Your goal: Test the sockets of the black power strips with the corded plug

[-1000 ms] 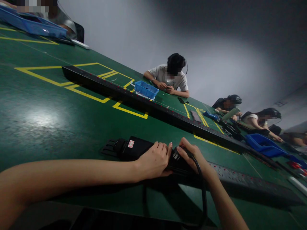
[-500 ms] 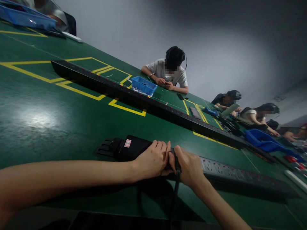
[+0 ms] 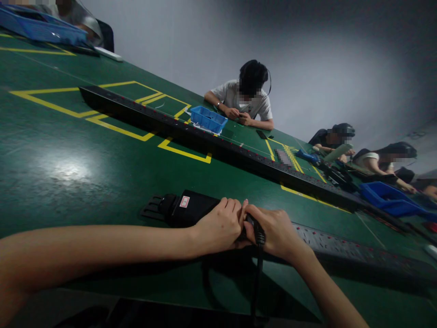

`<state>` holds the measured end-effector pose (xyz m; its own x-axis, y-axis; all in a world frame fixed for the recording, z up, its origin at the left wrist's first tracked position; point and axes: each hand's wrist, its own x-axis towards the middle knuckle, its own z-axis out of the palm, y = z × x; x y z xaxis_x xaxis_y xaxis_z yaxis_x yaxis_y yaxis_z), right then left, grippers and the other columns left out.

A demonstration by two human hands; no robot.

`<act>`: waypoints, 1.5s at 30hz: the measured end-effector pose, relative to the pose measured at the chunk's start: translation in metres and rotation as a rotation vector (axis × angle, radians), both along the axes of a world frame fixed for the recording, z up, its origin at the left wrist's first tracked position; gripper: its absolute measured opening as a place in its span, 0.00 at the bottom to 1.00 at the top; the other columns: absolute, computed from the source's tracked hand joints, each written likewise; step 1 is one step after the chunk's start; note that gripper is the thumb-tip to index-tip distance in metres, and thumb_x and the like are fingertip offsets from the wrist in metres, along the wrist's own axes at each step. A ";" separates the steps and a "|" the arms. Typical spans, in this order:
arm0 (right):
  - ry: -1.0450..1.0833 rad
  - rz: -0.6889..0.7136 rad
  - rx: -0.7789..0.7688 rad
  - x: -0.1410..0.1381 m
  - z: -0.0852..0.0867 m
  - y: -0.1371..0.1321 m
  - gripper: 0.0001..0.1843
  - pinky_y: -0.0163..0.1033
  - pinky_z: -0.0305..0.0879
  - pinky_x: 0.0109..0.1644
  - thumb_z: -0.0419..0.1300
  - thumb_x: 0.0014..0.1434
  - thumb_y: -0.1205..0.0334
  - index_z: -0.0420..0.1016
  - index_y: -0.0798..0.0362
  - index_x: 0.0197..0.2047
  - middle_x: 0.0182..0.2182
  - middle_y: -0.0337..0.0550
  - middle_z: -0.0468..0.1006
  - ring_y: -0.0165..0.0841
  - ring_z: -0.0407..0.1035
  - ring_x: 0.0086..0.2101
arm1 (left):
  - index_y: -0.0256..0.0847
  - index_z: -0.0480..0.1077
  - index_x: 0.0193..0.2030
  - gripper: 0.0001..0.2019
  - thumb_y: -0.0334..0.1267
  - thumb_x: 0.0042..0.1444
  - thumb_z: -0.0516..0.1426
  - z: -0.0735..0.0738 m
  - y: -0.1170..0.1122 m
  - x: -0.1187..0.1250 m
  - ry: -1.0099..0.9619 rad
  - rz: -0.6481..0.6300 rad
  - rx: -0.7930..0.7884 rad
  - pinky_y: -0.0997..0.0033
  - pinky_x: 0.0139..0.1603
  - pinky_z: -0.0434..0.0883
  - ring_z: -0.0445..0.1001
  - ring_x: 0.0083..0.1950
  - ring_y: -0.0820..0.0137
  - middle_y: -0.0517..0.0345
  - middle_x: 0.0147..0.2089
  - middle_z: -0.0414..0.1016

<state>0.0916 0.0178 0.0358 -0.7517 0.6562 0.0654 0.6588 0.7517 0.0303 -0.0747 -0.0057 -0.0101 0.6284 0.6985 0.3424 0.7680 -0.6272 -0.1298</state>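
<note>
A long black power strip (image 3: 341, 253) with a row of sockets lies along the near edge of the green table (image 3: 68, 168). Its left end (image 3: 186, 207) is a black block with a small red and white label and a bracket. My left hand (image 3: 220, 225) curls over the strip just right of that block. My right hand (image 3: 275, 230) touches the left one and grips a black plug (image 3: 256, 228) at the strip. The plug's black cable (image 3: 256, 282) hangs down over the table's near edge.
A second long black power strip (image 3: 211, 146) runs diagonally across the table's middle over yellow floor-tape boxes. A small blue bin (image 3: 208, 119) sits by a seated person across the table. More people, blue trays (image 3: 389, 200) and tools fill the far right; another blue tray (image 3: 37, 27) lies top left.
My right hand has closed in against my left hand on the strip, taking the plug with it. The cable, looped out to the right before, now hangs straight down.
</note>
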 end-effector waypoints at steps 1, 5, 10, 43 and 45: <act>0.003 0.039 -0.009 0.001 0.000 0.004 0.11 0.31 0.52 0.27 0.47 0.57 0.61 0.67 0.53 0.40 0.25 0.40 0.73 0.27 0.64 0.23 | 0.15 0.51 0.58 0.36 0.52 0.58 0.41 0.000 0.000 0.000 0.004 -0.005 0.001 0.58 0.41 0.58 0.65 0.42 0.54 0.33 0.42 0.67; 0.077 0.112 -0.033 0.002 -0.005 0.012 0.10 0.31 0.52 0.26 0.47 0.55 0.63 0.67 0.54 0.36 0.23 0.39 0.71 0.26 0.62 0.22 | 0.15 0.52 0.58 0.32 0.47 0.58 0.42 -0.002 0.002 0.001 0.009 -0.010 0.007 0.57 0.43 0.58 0.65 0.44 0.54 0.32 0.43 0.66; 0.103 0.070 0.015 0.004 -0.011 0.008 0.12 0.31 0.53 0.27 0.47 0.55 0.64 0.67 0.55 0.41 0.24 0.41 0.71 0.27 0.63 0.23 | 0.15 0.50 0.59 0.29 0.42 0.59 0.41 -0.005 0.004 0.002 0.030 0.000 0.039 0.56 0.45 0.58 0.66 0.47 0.53 0.30 0.46 0.66; 0.125 0.041 0.021 0.011 -0.018 0.005 0.13 0.35 0.53 0.27 0.49 0.55 0.62 0.65 0.55 0.43 0.27 0.40 0.71 0.29 0.62 0.24 | 0.17 0.50 0.59 0.29 0.42 0.59 0.40 -0.006 0.004 0.003 0.031 -0.003 0.036 0.56 0.47 0.61 0.66 0.49 0.53 0.31 0.48 0.66; 0.131 0.039 0.021 0.011 -0.019 0.005 0.13 0.35 0.54 0.28 0.49 0.55 0.62 0.65 0.55 0.43 0.27 0.40 0.71 0.30 0.63 0.25 | 0.17 0.51 0.59 0.29 0.42 0.59 0.41 -0.006 0.004 0.003 0.032 -0.007 0.043 0.56 0.47 0.61 0.66 0.48 0.52 0.31 0.48 0.67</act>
